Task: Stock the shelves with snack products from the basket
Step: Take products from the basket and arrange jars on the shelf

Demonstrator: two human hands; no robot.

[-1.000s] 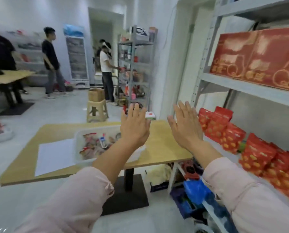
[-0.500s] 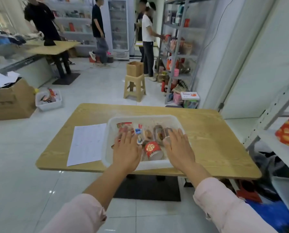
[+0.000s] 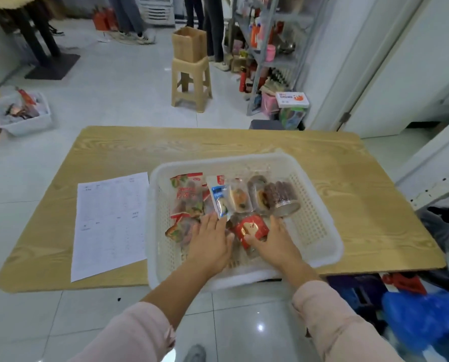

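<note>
Two hands show: one left hand [image 3: 210,241] and one right hand [image 3: 275,244]. There are two white baskets, the table basket [image 3: 320,231] and the floor basket [image 3: 22,121]. The table basket holds one red packet [image 3: 252,228], one round tub [image 3: 283,197], one blue-and-white pouch [image 3: 219,197] and two red-and-white bags [image 3: 186,197]. Its clear packs overlap too much to count. There is one wooden table [image 3: 244,142], one sheet of paper [image 3: 108,226], one stool [image 3: 190,82], one cardboard box [image 3: 189,44] and one metal rack [image 3: 273,58].
</note>
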